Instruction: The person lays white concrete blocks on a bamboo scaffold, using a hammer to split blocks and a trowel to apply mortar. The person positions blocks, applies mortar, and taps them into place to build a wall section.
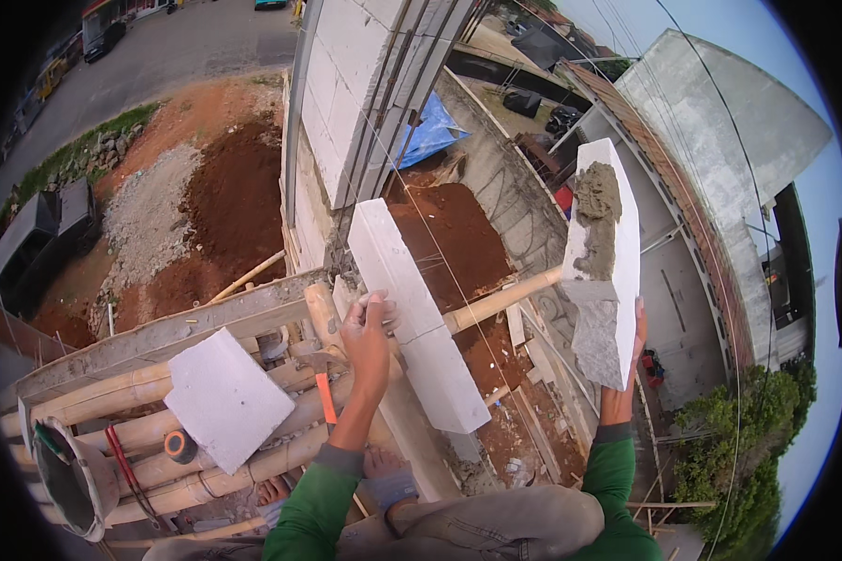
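My right hand [638,329] grips a white lightweight concrete block [631,243] from its right side, holding it raised on end. Grey mortar [597,215] is smeared along the block's upper-left face. My left hand [369,329] is beside the low wall of white blocks [412,290], its fingers loosely bent and apart, with nothing seen in them. Two blocks lie end to end along that wall top. A thin string [456,278] crosses above them. Close to my left wrist is a tool with an orange handle [326,398].
Bamboo poles [145,383] form a platform at left, bearing a loose block piece [229,397], tape measure [180,446], red-handled tool [126,467] and bucket [64,477]. A bamboo pole [505,304] spans red soil below. A tall block wall [341,84] rises ahead.
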### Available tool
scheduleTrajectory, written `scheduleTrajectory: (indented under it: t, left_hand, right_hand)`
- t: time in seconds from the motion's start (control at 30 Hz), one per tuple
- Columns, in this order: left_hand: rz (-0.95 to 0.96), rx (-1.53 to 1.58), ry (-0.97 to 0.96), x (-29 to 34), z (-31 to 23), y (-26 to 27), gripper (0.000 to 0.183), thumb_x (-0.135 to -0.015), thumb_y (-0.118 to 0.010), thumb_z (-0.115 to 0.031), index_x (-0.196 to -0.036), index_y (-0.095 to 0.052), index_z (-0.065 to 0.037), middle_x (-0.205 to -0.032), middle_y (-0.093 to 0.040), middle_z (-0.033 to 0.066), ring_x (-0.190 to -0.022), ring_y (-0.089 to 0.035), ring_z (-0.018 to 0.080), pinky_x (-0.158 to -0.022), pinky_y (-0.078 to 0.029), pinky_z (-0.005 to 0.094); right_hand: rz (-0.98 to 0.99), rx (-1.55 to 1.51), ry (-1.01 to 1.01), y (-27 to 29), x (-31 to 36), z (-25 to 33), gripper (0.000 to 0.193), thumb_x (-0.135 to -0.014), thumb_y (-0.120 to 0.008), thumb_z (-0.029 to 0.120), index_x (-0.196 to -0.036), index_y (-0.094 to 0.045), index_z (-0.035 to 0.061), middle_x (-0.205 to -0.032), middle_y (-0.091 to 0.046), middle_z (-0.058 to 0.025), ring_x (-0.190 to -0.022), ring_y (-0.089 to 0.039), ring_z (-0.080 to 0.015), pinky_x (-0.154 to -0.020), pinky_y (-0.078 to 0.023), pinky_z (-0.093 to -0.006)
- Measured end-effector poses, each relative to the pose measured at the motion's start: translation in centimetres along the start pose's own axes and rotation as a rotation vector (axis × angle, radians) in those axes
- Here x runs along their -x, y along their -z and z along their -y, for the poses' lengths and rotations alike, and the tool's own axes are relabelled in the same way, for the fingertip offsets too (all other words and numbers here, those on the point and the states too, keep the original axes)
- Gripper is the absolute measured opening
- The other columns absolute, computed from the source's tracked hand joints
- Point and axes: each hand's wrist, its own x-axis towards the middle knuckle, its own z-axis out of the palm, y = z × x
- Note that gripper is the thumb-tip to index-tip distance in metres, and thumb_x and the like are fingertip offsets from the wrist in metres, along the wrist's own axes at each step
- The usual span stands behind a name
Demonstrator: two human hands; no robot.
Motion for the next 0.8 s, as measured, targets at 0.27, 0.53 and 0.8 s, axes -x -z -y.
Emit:
scheduleTrajectory:
  t: [0.27, 0.53, 0.8]
  left_hand:
    - [0.739, 0.257, 0.397, 2.4, -5.4, -11.9, 0.087, -0.113, -0.044, -0.063, -0.164, -0.032, 0.006, -0.158, -0.048, 0.0285, -0.147, -0.052, 0.0376, -0.121, -0.047, 0.0511]
    - [0.825, 0.133, 0.496, 1.6, -13.1, -8.5, 0.106, -0.100, -0.027, -0.088, -0.172, -0.022, -0.010, -0.177, -0.025, 0.0143, -0.161, -0.024, 0.0327, -0.129, -0.025, 0.0511]
    - [0.487, 0.070, 0.204, 8.2, -24.5, 6.2, 0.102, -0.104, -0.026, -0.084, -0.169, -0.034, -0.006, -0.174, -0.034, 0.0207, -0.155, -0.038, 0.0348, -0.128, -0.033, 0.0537]
  right_hand:
    - [0.039, 0.123, 0.191, -3.0, 7.9, -1.9, 0.054, -0.113, -0.051, 0.046, -0.148, -0.058, 0.0049, -0.132, -0.069, -0.0154, -0.111, -0.073, -0.0261, -0.089, -0.063, -0.0433]
    - [0.096, 0.124, 0.017, -11.4, 13.3, -9.8, 0.061, -0.111, -0.051, 0.049, -0.154, -0.050, 0.0052, -0.142, -0.062, -0.0179, -0.121, -0.068, -0.0287, -0.097, -0.060, -0.0444]
    - [0.350, -0.058, -0.488, -16.4, 14.2, -20.2, 0.070, -0.108, -0.053, 0.053, -0.159, -0.045, 0.0055, -0.148, -0.058, -0.0193, -0.132, -0.063, -0.0305, -0.109, -0.056, -0.0456]
